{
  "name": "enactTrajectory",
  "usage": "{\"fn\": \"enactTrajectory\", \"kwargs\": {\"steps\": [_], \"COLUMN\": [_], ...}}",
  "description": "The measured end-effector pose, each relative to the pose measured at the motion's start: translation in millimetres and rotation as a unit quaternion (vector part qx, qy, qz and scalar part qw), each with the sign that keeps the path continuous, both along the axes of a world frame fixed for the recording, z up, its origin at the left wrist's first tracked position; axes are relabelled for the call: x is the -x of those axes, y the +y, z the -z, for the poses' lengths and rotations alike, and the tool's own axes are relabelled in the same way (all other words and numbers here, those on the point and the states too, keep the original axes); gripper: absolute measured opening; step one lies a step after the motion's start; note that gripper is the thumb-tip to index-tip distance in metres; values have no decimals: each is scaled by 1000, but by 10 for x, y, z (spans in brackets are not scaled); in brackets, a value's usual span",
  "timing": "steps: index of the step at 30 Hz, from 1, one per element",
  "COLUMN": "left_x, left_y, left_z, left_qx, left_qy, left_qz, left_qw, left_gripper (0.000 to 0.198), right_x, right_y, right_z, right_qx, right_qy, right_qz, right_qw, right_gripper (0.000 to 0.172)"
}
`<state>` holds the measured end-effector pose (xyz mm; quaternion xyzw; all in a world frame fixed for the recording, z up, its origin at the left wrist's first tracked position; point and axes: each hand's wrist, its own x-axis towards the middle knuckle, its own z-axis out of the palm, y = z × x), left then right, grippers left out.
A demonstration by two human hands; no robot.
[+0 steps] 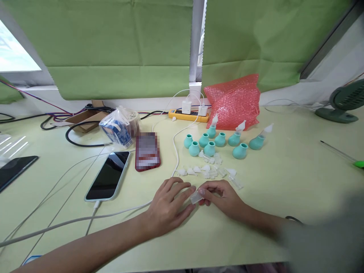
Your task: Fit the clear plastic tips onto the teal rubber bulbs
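Between the thumb and fingers of my right hand [220,198] is a small clear plastic tube [196,197]. My left hand [172,204] reaches in from the other side with its fingers apart; its fingertips are close to the tube's free end, and whether they touch it I cannot tell. Just beyond the hands lie loose white tips [206,168] and more clear tube pieces [235,182]. Farther back stand several teal rubber bulbs [240,151] with open necks. Three others, such as the tilted bulb [256,142] at the right, carry a clear piece and a white nozzle.
Behind the bulbs rests a red bubble-wrap bag [234,102], beside a yellow power strip [189,115] with chargers. Phones [108,176] and white cables [125,211] lie to the left, near a plastic-wrapped bundle [119,127]. A screwdriver [339,151] and green fan [338,106] are at right.
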<state>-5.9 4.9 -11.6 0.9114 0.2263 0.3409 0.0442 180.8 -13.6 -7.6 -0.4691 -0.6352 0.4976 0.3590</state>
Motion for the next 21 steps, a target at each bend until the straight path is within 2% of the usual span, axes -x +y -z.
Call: {"fn": "enactTrajectory", "kwargs": {"steps": [5,9,13,21], "left_x": [-21,-24,-30,-33], "left_y": [42,43,31,24], "left_z": [11,-1,-27,-80], "left_qx": [31,73,106,121], "left_qy": [-30,-69,-81,-90], "left_qz": [22,27,31,16], "left_qw": [999,995,991,988], "left_gripper": [35,34,30,25], "right_x": [-12,-10,-5,-14], "right_y": [-17,-51,-64,-72], "right_z": [-18,-4,35,44], "right_qx": [-44,-136,-208,-222], "right_qy": [-51,-102,-133,-155], "right_qz": [-26,-20,-11,-20], "right_qw": [997,985,969,963], "right_gripper": [29,19,17,16]}}
